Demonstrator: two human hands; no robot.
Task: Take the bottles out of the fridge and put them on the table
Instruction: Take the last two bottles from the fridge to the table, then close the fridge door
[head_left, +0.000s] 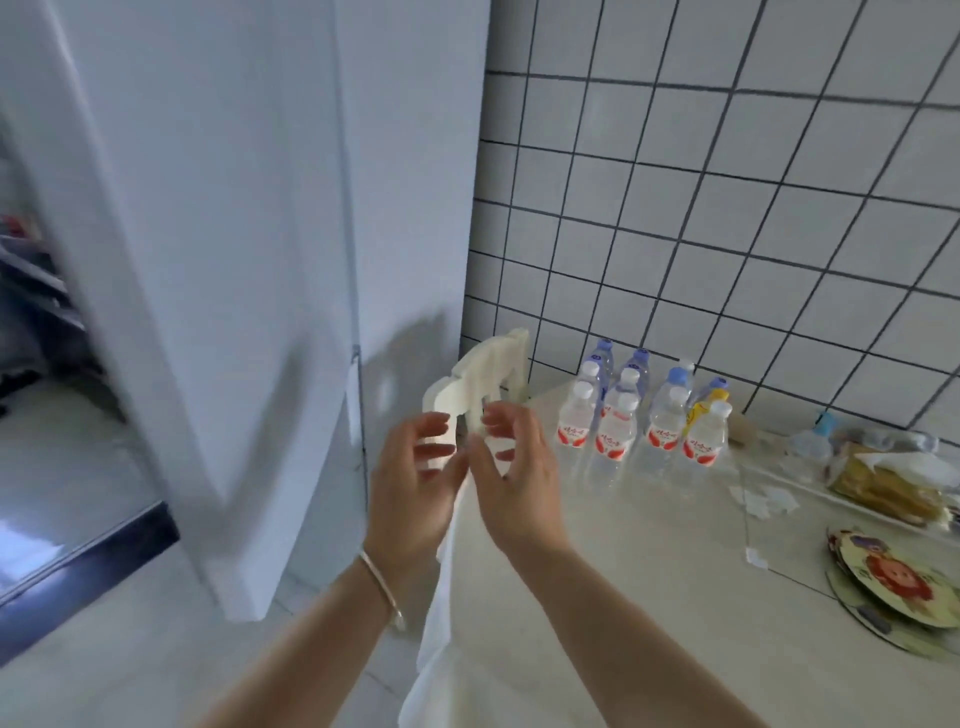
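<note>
Both hands are hovering in front of the person, just over the near-left corner of the table (649, 597), and neither one is holding anything. The left hand (410, 483), with a thin bracelet (382, 587) circling its wrist, is hanging with fingers loosely curled and spread. The right hand (514, 483) is sitting right beside it, fingers relaxed and slightly bent, the two hands nearly touching at the thumbs.

The water bottles (644, 415) are standing upright in a tight cluster at the back of the table, against the white tiled wall (727, 208). Most are showing white caps and red labels, some at the back are wearing blue caps, and one yellow-capped bottle (709, 402) is peeking out on the right side of the group.

To the left, the white fridge door (182, 260) is standing ajar, blurred, with a sliver of dim shelves showing at the far left edge. A white jagged-shaped object (483, 374) is rising just beyond the fingertips, beside the fridge; I cannot tell what it is. On the right of the table, a round patterned plate (893, 582) is lying near the edge, and a tray of yellowish food (883, 488) is sitting behind it.
</note>
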